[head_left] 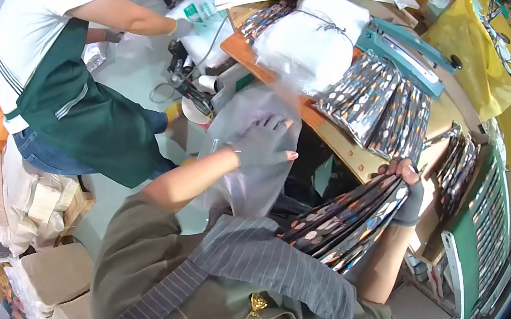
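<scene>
My left hand point(259, 144), in a grey fingerless glove, lies with its fingers spread against a large clear plastic bag point(254, 189). The bag hangs in front of me, beside the table's edge. On the right, my right hand point(407, 190), gloved alike, is closed around the top end of a bundle of dark patterned strips point(352, 221). White, orange and blue spots cover the strips, which slant down toward my apron point(280, 262). Clear-wrapped packs of the same pattern point(376, 105) rest on the wooden table point(336, 146) just beyond that hand.
A teal bar-shaped sealer point(410, 54) stands behind the packs, beside a white plastic-wrapped bundle point(313, 39). At right is a green-framed rack point(462, 256) with patterned strips. A co-worker in a green apron point(77, 113) stands at left, above stacked cardboard point(57, 272).
</scene>
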